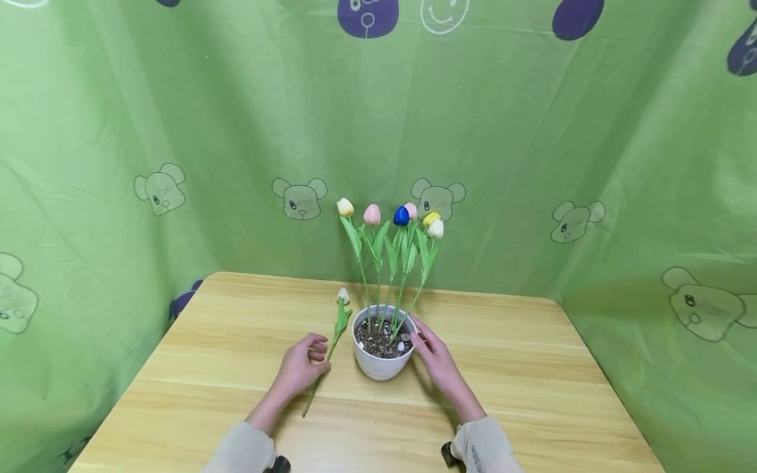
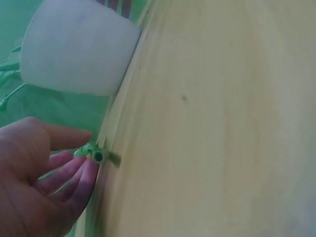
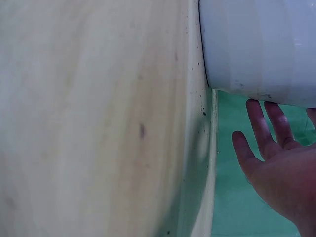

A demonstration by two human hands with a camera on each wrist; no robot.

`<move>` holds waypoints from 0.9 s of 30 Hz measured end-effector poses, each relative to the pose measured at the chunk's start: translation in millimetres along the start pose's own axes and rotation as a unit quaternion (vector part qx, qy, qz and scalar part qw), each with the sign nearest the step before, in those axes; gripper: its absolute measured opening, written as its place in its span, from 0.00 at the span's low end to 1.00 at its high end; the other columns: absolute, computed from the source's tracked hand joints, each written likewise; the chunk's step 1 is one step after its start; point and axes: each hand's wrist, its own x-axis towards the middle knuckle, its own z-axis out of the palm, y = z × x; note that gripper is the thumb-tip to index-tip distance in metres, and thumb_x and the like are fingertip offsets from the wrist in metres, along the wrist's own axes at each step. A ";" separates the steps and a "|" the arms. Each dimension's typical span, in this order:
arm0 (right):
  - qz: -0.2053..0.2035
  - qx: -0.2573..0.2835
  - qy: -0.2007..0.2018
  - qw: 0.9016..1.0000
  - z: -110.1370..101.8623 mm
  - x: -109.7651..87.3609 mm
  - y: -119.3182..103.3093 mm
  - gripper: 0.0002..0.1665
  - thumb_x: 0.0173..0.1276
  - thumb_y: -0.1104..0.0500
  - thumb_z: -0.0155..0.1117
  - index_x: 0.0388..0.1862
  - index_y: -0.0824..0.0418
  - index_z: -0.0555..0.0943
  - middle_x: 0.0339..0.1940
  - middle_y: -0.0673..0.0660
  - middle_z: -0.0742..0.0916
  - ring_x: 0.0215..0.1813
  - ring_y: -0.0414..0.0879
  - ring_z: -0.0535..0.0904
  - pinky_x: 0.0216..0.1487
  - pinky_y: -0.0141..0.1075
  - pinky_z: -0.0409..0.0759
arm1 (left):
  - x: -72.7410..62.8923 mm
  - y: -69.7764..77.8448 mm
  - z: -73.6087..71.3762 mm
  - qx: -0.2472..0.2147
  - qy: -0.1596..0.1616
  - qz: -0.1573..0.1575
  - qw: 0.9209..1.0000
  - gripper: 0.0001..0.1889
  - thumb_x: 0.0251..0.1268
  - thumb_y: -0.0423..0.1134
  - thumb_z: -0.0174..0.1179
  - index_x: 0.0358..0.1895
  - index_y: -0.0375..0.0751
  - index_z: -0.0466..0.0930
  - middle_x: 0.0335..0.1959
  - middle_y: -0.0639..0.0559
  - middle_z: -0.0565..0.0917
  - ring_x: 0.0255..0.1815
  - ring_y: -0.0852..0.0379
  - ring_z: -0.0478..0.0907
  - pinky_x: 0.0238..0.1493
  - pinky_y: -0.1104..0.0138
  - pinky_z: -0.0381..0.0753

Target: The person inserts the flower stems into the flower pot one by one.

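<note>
A white artificial tulip (image 1: 343,297) with a green stem lies slanted to the left of a white pot (image 1: 381,368). Around its stem, my left hand (image 1: 304,366) has the thumb on one side and the fingers on the other, holding it lightly close over the table. In the left wrist view the stem's cut end (image 2: 99,156) points toward the camera. My right hand (image 1: 437,358) rests at the pot's right side, its fingers (image 3: 259,121) fairly straight and fingertips at the wall. Dark soil (image 1: 378,346) fills the pot, and several tulips stand in it, among them a blue tulip (image 1: 401,216).
The wooden table (image 1: 503,368) has rounded far corners. Behind and on both sides hangs a green curtain (image 1: 503,118) with bear-head prints. The upright tulips rise well above the pot, with a yellow tulip (image 1: 431,219) and a pink tulip (image 1: 372,214) among them.
</note>
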 end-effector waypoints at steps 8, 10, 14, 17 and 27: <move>0.002 0.002 0.001 1.000 0.1 -0.7 -0.2 0.31 0.83 0.51 0.54 0.80 0.55 0.67 0.81 0.62 0.69 0.79 0.64 0.66 0.81 0.58 0.61 | 5.8 -0.8 8.1 0.019 -0.002 0.000 1.000 0.30 0.47 0.24 0.76 0.58 0.33 0.80 0.48 0.41 0.88 0.41 0.53 0.85 0.43 0.67 0.90; 0.001 -0.001 0.001 1.000 0.2 -0.7 -0.1 0.31 0.83 0.51 0.53 0.81 0.55 0.66 0.81 0.62 0.69 0.79 0.64 0.66 0.81 0.58 0.62 | 6.0 -0.7 9.2 0.021 -0.002 0.001 1.000 0.30 0.46 0.22 0.75 0.58 0.34 0.80 0.48 0.41 0.88 0.40 0.53 0.85 0.41 0.68 0.89; 0.002 0.002 0.002 1.000 0.3 -0.4 0.0 0.30 0.83 0.51 0.54 0.80 0.54 0.67 0.81 0.63 0.70 0.79 0.65 0.67 0.81 0.59 0.62 | 6.0 0.8 10.6 0.021 0.002 0.000 1.000 0.30 0.45 0.19 0.70 0.58 0.35 0.80 0.48 0.41 0.87 0.37 0.53 0.85 0.37 0.69 0.89; 0.001 0.004 0.000 1.000 0.5 0.4 0.6 0.30 0.83 0.51 0.54 0.80 0.54 0.67 0.80 0.63 0.70 0.78 0.64 0.68 0.81 0.58 0.63 | 6.2 3.4 10.6 0.014 0.005 -0.010 1.000 0.30 0.46 0.19 0.67 0.59 0.36 0.80 0.48 0.40 0.88 0.36 0.54 0.85 0.36 0.69 0.89; 0.005 0.008 -0.002 1.000 0.3 0.6 1.3 0.30 0.83 0.52 0.53 0.81 0.54 0.66 0.81 0.62 0.69 0.79 0.64 0.67 0.82 0.58 0.62 | 7.5 11.7 6.6 -0.018 -0.032 -0.048 0.998 0.28 0.48 0.19 0.67 0.58 0.29 0.80 0.36 0.43 0.89 0.35 0.54 0.85 0.40 0.64 0.91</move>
